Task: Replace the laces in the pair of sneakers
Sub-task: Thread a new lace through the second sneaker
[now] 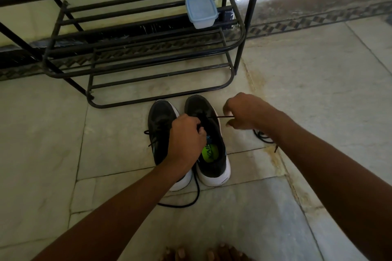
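Pale stone floor tiles [307,91] carry your pair of black sneakers side by side just in front of the black metal shoe rack [135,63], and your work sits on the right sneaker [209,144]. Your left hand [186,137] pinches the black lace [222,116] at its tongue while your right hand [244,112] curls round the strand drawn taut sideways. By my reading you are early: the left sneaker [159,125] looks laced and untouched.
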Available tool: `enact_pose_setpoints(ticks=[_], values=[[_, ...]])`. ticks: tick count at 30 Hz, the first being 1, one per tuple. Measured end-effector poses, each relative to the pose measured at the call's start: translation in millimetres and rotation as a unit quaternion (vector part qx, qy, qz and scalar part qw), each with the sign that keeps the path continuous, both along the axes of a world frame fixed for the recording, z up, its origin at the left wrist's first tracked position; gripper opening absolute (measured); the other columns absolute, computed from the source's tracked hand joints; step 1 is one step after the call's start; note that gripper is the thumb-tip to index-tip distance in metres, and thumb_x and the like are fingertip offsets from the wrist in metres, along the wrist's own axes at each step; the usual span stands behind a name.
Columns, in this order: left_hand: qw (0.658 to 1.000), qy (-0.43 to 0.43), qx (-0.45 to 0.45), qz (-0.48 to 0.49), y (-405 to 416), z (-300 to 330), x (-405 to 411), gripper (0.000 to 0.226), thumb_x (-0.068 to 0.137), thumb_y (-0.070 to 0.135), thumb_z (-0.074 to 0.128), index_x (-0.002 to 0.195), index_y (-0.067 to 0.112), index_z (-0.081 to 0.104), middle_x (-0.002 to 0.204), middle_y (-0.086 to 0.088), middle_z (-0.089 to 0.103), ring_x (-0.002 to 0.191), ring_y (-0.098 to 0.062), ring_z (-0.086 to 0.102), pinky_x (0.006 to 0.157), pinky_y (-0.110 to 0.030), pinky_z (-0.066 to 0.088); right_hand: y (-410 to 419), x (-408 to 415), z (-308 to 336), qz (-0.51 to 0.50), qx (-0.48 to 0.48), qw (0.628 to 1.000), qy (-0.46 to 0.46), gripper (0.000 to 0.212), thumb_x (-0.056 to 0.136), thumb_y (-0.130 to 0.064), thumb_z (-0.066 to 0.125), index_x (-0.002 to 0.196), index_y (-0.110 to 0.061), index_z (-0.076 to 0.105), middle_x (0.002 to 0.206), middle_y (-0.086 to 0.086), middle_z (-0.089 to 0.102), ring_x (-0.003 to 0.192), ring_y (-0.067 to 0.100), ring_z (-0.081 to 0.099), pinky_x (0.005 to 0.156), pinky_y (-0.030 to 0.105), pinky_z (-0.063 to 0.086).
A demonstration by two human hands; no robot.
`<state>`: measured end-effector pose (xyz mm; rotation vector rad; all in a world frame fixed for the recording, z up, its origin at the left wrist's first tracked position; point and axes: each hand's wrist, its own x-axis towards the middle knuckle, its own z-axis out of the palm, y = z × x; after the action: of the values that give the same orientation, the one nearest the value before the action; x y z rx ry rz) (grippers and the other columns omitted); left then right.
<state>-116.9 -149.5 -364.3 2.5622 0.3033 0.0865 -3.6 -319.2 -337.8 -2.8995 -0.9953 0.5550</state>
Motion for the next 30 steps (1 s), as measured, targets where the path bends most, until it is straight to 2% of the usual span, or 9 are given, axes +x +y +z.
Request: enact_pose_setpoints(ticks=[2, 4, 7, 10, 11, 14, 17, 26, 30], values=[[1.000, 0.009, 0.017, 0.001, 0, 3, 0, 0.011, 0.094, 0.018, 0.067, 0.091, 0.012, 0.076, 0.095, -0.003, 0.066, 0.070, -0.008, 0.058, 0.067, -0.017, 0.051, 1, 1, 1, 0.017, 0.059, 0.998, 0.016, 0.020, 0.094, -0.026, 0.066, 0.108, -0.014, 0.073, 0.092, 0.002, 0.063, 0.085, 0.018, 0.059, 0.072, 0.030, 0.051], [1.000, 0.010, 0.028, 0.000, 0, 5, -1, 0.013, 0.095, 0.018, 0.067, 0.099, 0.010, 0.076, 0.106, -0.005, 0.062, 0.080, -0.009, 0.055, 0.072, -0.016, 0.045, 2, -4, 2, -0.013, 0.249, 0.968, -0.007, 0.016, 0.096, -0.022, 0.064, 0.096, -0.011, 0.075, 0.093, -0.001, 0.055, 0.087, 0.013, 0.052, 0.073, 0.019, 0.040], [0.999, 0.003, 0.035, 0.000, -1, 5, -2, 0.018, 0.095, 0.020, 0.066, 0.108, 0.010, 0.074, 0.117, -0.005, 0.058, 0.095, -0.009, 0.055, 0.085, -0.017, 0.042, 8, -14, 13, -0.150, 0.522, 0.837, 0.068, 0.019, 0.103, -0.013, 0.055, 0.091, -0.002, 0.065, 0.098, 0.007, 0.066, 0.089, 0.023, 0.063, 0.083, 0.026, 0.052], [0.999, -0.002, 0.034, 0.020, -3, 6, -4, 0.021, 0.094, 0.022, 0.068, 0.112, 0.012, 0.067, 0.125, -0.004, 0.047, 0.099, -0.004, 0.048, 0.090, -0.016, 0.039, 18, -22, 18, -0.260, 0.585, 0.730, 0.239, 0.031, 0.110, -0.019, 0.038, 0.085, -0.005, 0.048, 0.066, 0.008, 0.057, 0.056, 0.022, 0.057, 0.064, 0.038, 0.055], [0.999, 0.001, 0.030, 0.033, -4, 6, -3, 0.027, 0.094, 0.022, 0.070, 0.116, 0.010, 0.063, 0.128, -0.005, 0.045, 0.099, -0.007, 0.051, 0.089, -0.017, 0.041, 19, -22, 16, -0.285, 0.547, 0.749, 0.243, 0.031, 0.109, -0.024, 0.040, 0.082, -0.009, 0.046, 0.061, 0.003, 0.049, 0.050, 0.015, 0.049, 0.058, 0.037, 0.050], [0.999, 0.016, 0.024, 0.041, -2, 7, 0, 0.047, 0.093, 0.020, 0.070, 0.133, 0.006, 0.051, 0.135, -0.008, 0.045, 0.108, -0.018, 0.059, 0.087, -0.018, 0.043, 20, -19, -6, -0.236, 0.319, 0.909, 0.125, 0.023, 0.098, -0.032, 0.060, 0.089, -0.013, 0.051, 0.076, 0.001, 0.059, 0.063, 0.014, 0.056, 0.060, 0.032, 0.049], [0.998, 0.031, 0.049, -0.013, 2, 4, 7, 0.040, 0.091, 0.018, 0.069, 0.129, 0.009, 0.058, 0.124, -0.008, 0.057, 0.109, -0.023, 0.061, 0.089, -0.029, 0.052, 21, -20, -20, -0.097, 0.167, 0.978, 0.071, 0.025, 0.085, -0.032, 0.065, 0.105, -0.017, 0.068, 0.091, 0.004, 0.067, 0.081, 0.024, 0.065, 0.071, 0.038, 0.058], [0.988, 0.072, 0.125, -0.051, 11, 5, 25, 0.022, 0.089, 0.026, 0.074, 0.106, 0.013, 0.070, 0.106, -0.007, 0.060, 0.094, -0.021, 0.063, 0.071, -0.025, 0.045, 16, -12, -14, -0.102, 0.303, 0.947, 0.033, 0.010, 0.081, -0.025, 0.082, 0.076, -0.017, 0.079, 0.068, -0.006, 0.069, 0.056, 0.004, 0.057, 0.057, 0.016, 0.042], [0.986, 0.078, 0.137, -0.054, 8, 1, 25, 0.023, 0.089, 0.027, 0.073, 0.106, 0.013, 0.069, 0.109, -0.005, 0.059, 0.093, -0.020, 0.062, 0.070, -0.024, 0.042, 18, -14, -11, -0.114, 0.329, 0.937, 0.000, 0.014, 0.078, -0.023, 0.082, 0.069, -0.015, 0.076, 0.061, -0.004, 0.066, 0.051, 0.005, 0.053, 0.055, 0.019, 0.040]])
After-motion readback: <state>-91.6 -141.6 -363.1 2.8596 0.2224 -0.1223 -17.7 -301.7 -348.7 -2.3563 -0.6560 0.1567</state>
